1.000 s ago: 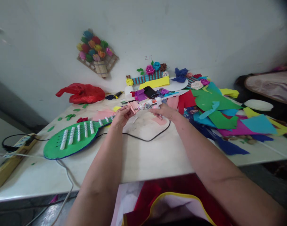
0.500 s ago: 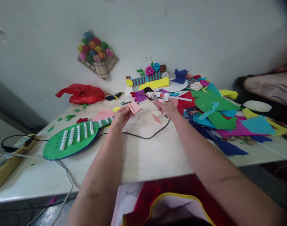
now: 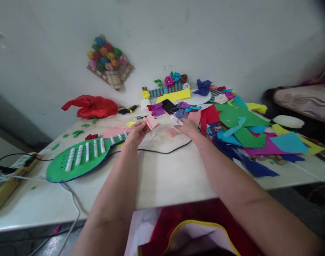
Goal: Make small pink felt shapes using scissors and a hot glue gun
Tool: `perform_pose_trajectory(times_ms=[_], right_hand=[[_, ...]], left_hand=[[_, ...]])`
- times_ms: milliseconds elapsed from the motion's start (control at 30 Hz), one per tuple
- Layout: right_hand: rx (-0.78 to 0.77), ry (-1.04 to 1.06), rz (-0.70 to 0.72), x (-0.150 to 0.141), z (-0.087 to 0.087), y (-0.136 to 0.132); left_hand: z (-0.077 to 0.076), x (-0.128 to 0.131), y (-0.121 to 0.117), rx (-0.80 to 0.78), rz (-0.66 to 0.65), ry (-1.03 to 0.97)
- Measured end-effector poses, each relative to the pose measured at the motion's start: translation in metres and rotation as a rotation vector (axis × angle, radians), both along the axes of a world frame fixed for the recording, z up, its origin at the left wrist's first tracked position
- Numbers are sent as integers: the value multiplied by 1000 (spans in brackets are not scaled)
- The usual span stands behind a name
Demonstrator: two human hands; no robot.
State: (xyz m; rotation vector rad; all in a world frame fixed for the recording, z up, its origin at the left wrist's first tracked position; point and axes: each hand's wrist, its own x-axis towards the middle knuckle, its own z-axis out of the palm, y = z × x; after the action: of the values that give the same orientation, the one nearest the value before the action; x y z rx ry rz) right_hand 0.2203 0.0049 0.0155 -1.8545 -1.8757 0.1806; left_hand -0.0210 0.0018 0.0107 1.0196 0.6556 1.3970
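Note:
My left hand [image 3: 139,131] pinches a folded piece of pink crepe paper [image 3: 152,122] between thumb and fingers, just above the table. My right hand [image 3: 188,128] is closed around a white tool, apparently a hot glue gun [image 3: 176,120], with its front end showing past the fingers; a black cord runs on the table below that hand. Most of the tool is hidden by the hand. Close beyond it are blue-grey yarn [image 3: 181,113] and a black phone [image 3: 168,106]. A pink paper scrap [image 3: 172,132] lies between my hands.
A green guitar-shaped craft [image 3: 82,156] lies at left, near a power strip [image 3: 15,174]. Behind are a red plastic bag [image 3: 97,106] and yellow-black pliers [image 3: 128,109]. Coloured paper sheets [image 3: 247,137] crowd the right side. A black cord [image 3: 162,152] crosses the table.
My right hand has turned and lowered the white tool; its long white stick no longer shows, and the phone and yarn are uncovered. My left hand has hardly moved with the pink paper.

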Motion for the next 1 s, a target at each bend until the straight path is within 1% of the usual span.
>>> perform_pose_trajectory(times_ms=[67, 167, 333, 433, 500, 633, 733, 833, 900, 1000], right_hand=[[-26, -52, 32, -1, -3, 1], [-19, -132, 105, -4, -10, 5], [11, -269, 134, -11, -16, 7], [-3, -272, 142, -12, -17, 6], [20, -224, 115, -12, -17, 6], [197, -49, 50, -14, -8, 0], [226, 195, 167, -22, 2, -7], [219, 420, 229, -34, 8, -15], [210, 490, 254, -41, 9, -20], [264, 498, 268, -50, 7, -24]], left_hand=[[0, 1, 0, 0, -5, 9], [-1, 3, 1, 22, -31, 22], [-2, 5, 1, 42, -71, 53], [-3, 7, 1, 50, -82, 80], [-5, 8, 2, 69, -95, 99], [-6, 11, 3, 86, -123, 141], [-5, 14, 2, 92, -144, 170], [-3, 17, -1, 104, -163, 198], [0, 20, -4, 104, -171, 225], [3, 23, -8, 96, -159, 280]])
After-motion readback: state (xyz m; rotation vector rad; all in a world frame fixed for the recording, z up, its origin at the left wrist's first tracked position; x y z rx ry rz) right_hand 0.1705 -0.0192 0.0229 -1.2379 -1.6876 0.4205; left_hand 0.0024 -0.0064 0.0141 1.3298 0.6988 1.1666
